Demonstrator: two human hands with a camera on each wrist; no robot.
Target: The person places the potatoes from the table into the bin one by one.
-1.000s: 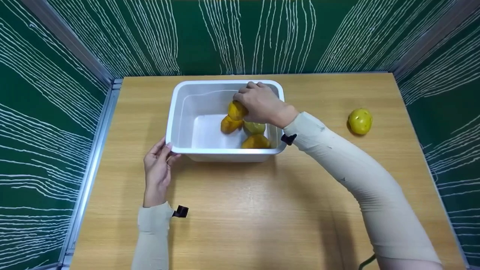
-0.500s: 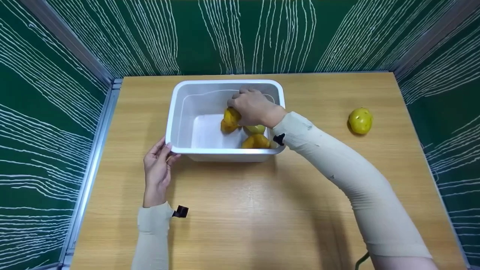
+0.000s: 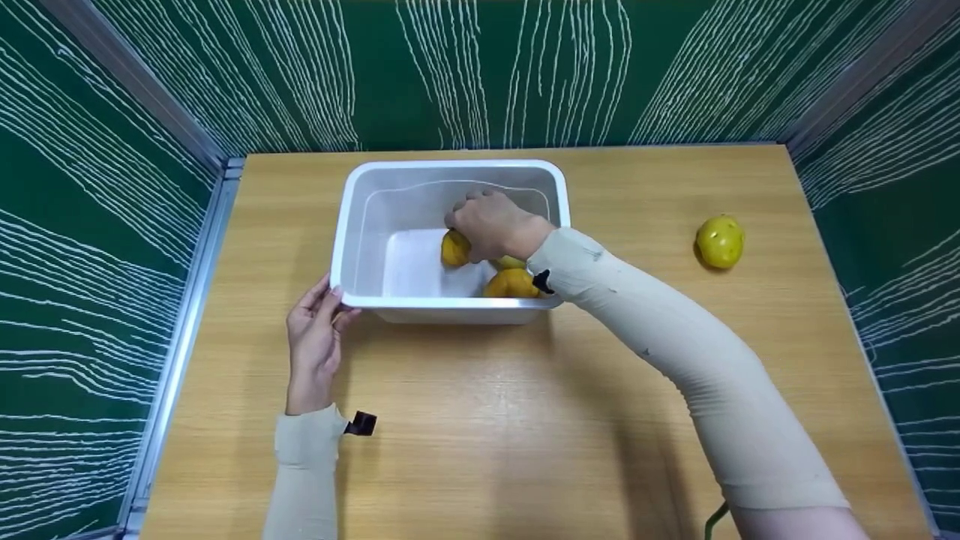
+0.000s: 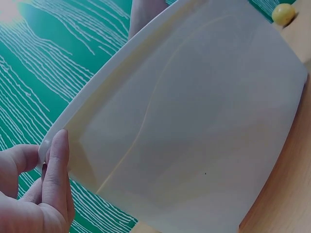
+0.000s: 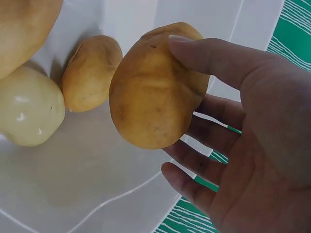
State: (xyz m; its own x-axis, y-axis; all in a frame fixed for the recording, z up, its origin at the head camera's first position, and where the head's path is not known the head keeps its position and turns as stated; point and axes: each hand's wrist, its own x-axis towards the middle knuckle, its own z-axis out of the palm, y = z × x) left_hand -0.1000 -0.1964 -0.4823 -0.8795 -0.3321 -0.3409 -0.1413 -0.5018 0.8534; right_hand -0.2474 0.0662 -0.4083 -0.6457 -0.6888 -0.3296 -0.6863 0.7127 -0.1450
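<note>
My right hand (image 3: pixel 491 223) is down inside the white plastic bin (image 3: pixel 450 303). Thumb and fingers grip a yellow-brown potato (image 5: pixel 155 92), seen large in the right wrist view. Beyond it lie a smaller potato (image 5: pixel 92 73), a smooth pale green round piece (image 5: pixel 30 107) and part of a bigger potato (image 5: pixel 22 34). From the head view, the hand covers much of these, though one potato (image 3: pixel 513 284) shows at the near right corner. At the near left corner my left hand (image 3: pixel 313 337) pinches the bin's rim (image 4: pixel 92 87) between thumb and fingers.
A yellow-green round fruit or vegetable (image 3: pixel 720 242) sits alone on the wooden table (image 3: pixel 465 420), right of the bin. Green walls (image 3: pixel 375 75) with white streaks enclose the back and both sides. A green cord (image 3: pixel 716 517) shows near the right elbow.
My right hand has moved down and slightly left within the bin, carrying the potato lower. My left hand and the bin have stayed in place.
</note>
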